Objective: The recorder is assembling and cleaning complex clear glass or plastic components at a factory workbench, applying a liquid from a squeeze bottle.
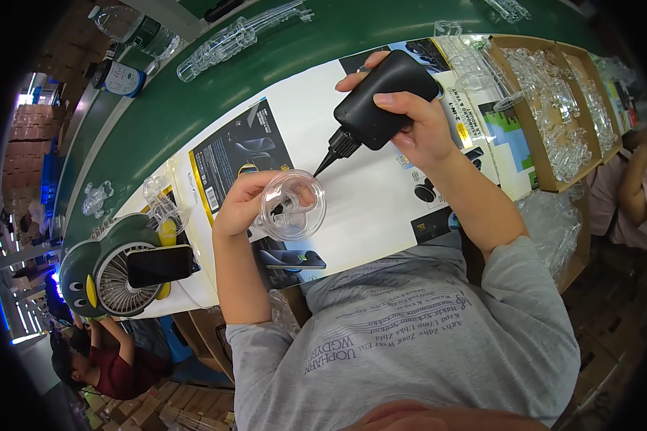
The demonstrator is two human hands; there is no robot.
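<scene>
My left hand holds a clear round plastic part upright above the work surface, fingers behind it. My right hand grips a black squeeze bottle with a black pointed nozzle. The bottle is tilted down to the left, and its nozzle tip touches the top rim of the clear part. Both hands hover over flat printed cardboard sheets spread on the green table.
Cardboard boxes of clear plastic parts stand at the right. A penguin-shaped desk fan with a black phone leaning on it sits at the left. More clear parts lie at the back. Other people sit at lower left and far right.
</scene>
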